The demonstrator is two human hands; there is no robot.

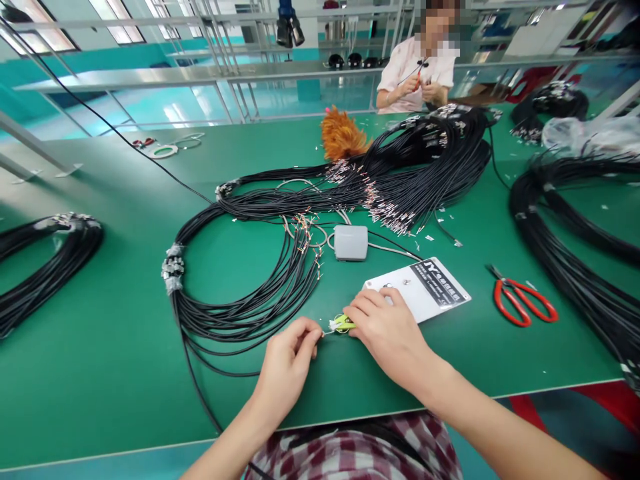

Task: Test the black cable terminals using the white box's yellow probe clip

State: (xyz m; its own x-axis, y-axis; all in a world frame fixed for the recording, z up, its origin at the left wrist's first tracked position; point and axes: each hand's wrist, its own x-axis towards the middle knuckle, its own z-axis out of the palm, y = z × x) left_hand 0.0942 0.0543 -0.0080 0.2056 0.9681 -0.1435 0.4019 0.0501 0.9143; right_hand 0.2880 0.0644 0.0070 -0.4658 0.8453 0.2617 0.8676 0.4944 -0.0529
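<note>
Near the front of the green table, my left hand (291,355) pinches the thin end of a black cable (235,374). My right hand (387,331) is closed on a small yellow-green tool (344,324), its fingers covering much of it. The wire end reaches from my left fingertips to the tool's white tip. Behind my right hand lies a white plate with a black label (437,283). A looped bundle of black cables (225,320) rests left of my hands, its stripped ends pointing up.
Red-handled pliers (523,300) lie at the right on the green table (125,373). A grey box (351,243) sits behind the plate. Large cable coils (550,220) lie at right, another (45,260) at left. Beyond an orange fluffy thing (343,135) is a person (417,77).
</note>
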